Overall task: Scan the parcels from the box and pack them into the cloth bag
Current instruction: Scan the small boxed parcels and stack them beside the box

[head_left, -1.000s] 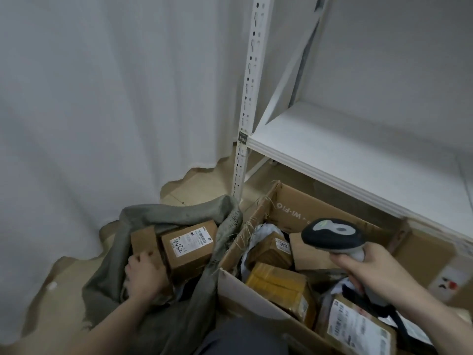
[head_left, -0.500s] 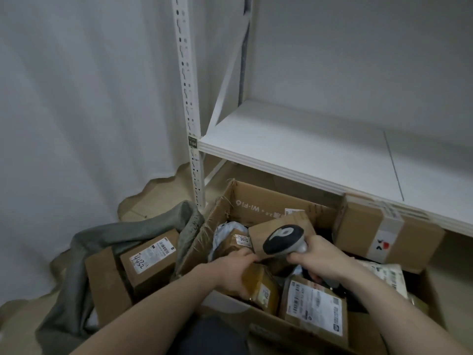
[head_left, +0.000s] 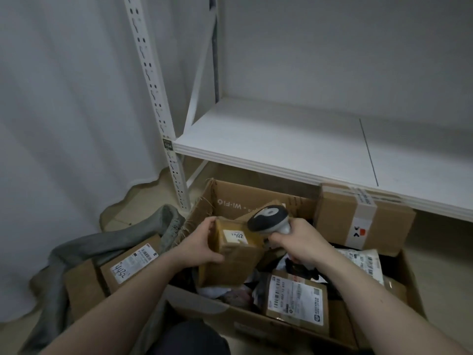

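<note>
Parcel (head_left: 234, 254) held in left hand (head_left: 202, 245) grip above box (head_left: 258, 201); right hand (head_left: 298, 243) clasps scanner (head_left: 268, 219)

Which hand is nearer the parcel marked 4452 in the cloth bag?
Left. The left hand grips a small brown parcel just right of the 4452 parcel. The right hand holds the scanner farther right, over the box.

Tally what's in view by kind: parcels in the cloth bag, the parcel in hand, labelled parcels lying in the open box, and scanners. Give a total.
Parcels in the cloth bag: 2, the 4452 parcel and a plain carton.
Parcel in the left hand: 1, the small brown parcel.
Labelled parcels lying in the open box: 2, a labelled carton and a white mailer.
Scanners: 1, the scanner in the right hand.
Total: 6.
</note>
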